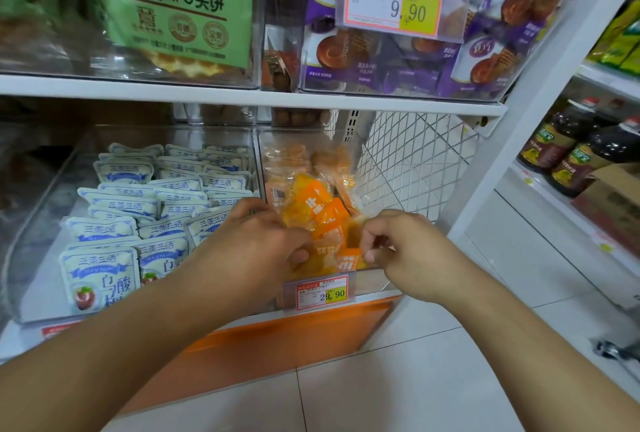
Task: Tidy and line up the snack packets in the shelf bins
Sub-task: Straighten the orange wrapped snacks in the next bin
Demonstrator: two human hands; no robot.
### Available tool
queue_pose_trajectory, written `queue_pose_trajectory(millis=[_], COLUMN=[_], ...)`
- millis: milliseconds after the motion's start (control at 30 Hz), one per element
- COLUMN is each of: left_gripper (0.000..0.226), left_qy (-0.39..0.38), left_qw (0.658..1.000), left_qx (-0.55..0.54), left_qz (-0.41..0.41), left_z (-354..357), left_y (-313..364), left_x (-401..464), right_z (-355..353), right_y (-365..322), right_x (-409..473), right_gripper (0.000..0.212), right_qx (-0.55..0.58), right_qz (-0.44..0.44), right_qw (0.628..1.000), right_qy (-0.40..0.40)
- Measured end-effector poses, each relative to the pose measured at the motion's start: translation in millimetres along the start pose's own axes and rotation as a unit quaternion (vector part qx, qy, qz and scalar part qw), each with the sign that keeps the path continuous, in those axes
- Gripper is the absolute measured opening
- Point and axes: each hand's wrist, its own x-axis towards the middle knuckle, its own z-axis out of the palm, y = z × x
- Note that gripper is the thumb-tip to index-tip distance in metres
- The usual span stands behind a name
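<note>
Hands both in the clear plastic right-hand bin (377,287), at 6 o'clock of its heap: left hand (258,241) and right hand (407,244) each pinch shut on small orange snack packets (323,209). White-and-blue packets (135,209) in the clear bin at 9 o'clock already sit in rows; the orange heap looks jumbled, so roughly half the job remains.

The orange snack packets (320,213) lie heaped and crooked in the right-hand clear bin (381,287) on the lower shelf, glossy, with white lettering, some tipped on edge. In the left bin (41,209) beside it, the pale blue-and-white packets (138,209) stand in overlapping rows, leaning back, faces toward me.
</note>
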Motion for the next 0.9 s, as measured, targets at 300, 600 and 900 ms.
queue_pose_trajectory(millis=[300,600,900], left_gripper=[0.022,0.036,0.023], left_qy=[-0.008,-0.043,-0.037], left_qw=[1.000,0.997,0.998], left_qx=[-0.015,-0.051,-0.054], left_qz=[-0.014,-0.031,-0.019], left_z=[-1.6,4.0,8.2], left_y=[2.4,-0.3,0.0], left_x=[-5.4,-7.3,-8.2], right_z=[-18.6,-31.8,-19.5], right_y=[2.5,13.6,-0.2], right_x=[-7.5,-7.9,-7.6], right_gripper=[0.046,0.029,0.011], right_qx=[0.101,0.068,-0.076], right_qz=[0.034,-0.015,0.003], right_qw=[0.993,0.995,0.997], right_qy=[-0.042,0.077,-0.005])
